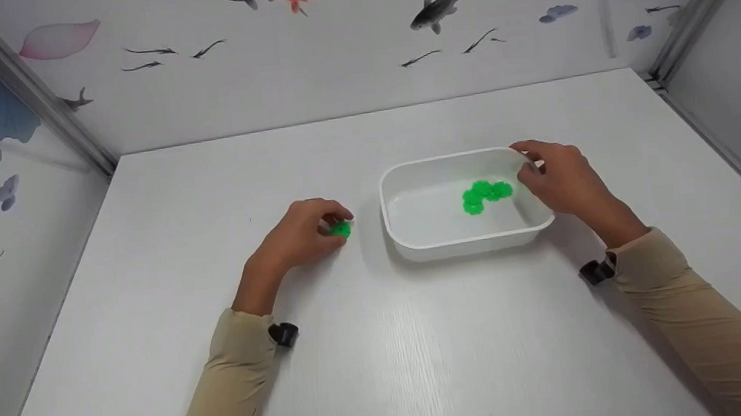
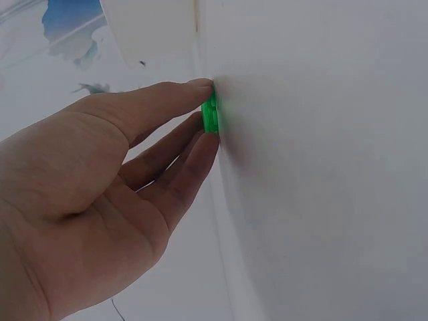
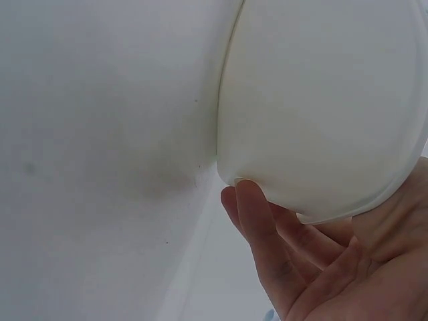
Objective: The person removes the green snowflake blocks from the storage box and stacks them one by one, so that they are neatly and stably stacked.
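Note:
My left hand [image 1: 308, 232] pinches a small green scalloped plastic disc [image 1: 341, 229] between thumb and fingertips, just left of the tub. In the left wrist view the disc [image 2: 210, 115] appears edge-on, right at the tabletop. A white rectangular tub [image 1: 455, 242] with rounded corners stands to the right. My right hand [image 1: 561, 176] grips its right end, thumb over the rim and fingers along the outside. The right wrist view has the right hand's fingers [image 3: 257, 224] against the outer wall of the tub [image 3: 314, 100]. Several green discs [image 1: 481, 190] lie together on the tub's floor, toward its right side.
The white table [image 1: 359, 372] spreads around the tub. Behind it rises a white panel [image 1: 343, 68] printed with fish, and metal-framed side panels flank the table at left and right.

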`<state>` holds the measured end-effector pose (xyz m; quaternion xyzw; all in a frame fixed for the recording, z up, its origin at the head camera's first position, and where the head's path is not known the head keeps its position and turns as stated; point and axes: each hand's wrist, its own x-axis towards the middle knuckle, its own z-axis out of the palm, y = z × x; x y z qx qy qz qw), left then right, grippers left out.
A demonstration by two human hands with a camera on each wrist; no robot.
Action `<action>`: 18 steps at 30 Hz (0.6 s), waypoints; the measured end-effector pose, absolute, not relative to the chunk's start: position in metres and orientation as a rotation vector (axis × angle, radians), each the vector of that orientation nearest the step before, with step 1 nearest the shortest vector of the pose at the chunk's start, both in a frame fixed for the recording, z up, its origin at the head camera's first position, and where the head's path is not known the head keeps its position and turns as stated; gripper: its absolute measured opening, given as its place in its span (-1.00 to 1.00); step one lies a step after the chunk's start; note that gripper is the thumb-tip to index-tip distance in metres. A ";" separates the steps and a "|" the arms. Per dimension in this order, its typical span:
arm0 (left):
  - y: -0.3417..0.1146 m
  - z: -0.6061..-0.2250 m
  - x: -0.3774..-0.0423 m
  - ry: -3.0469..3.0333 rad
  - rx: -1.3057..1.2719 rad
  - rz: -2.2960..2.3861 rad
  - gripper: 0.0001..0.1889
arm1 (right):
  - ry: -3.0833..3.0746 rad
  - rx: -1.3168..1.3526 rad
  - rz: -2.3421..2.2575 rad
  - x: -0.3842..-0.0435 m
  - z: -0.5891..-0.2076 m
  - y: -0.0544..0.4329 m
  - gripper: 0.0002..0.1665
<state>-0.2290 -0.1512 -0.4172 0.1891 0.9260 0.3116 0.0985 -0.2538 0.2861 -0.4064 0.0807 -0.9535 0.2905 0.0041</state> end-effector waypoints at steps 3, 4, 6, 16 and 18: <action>-0.151 -0.417 -0.229 2.737 0.555 0.923 -0.65 | -2.985 0.252 0.910 -0.254 -0.407 0.287 -0.40; -0.151 -0.417 -0.229 2.735 0.554 0.926 -0.65 | -2.983 0.254 0.911 -0.254 -0.407 0.287 -0.40; -0.151 -0.417 -0.229 2.730 0.555 0.932 -0.65 | -2.981 0.257 0.911 -0.254 -0.407 0.287 -0.40; -0.152 -0.417 -0.229 2.717 0.547 0.958 -0.65 | -2.976 0.262 0.919 -0.254 -0.407 0.287 -0.40; -0.152 -0.417 -0.228 2.716 0.544 0.958 -0.65 | -2.972 0.264 0.919 -0.254 -0.408 0.287 -0.40</action>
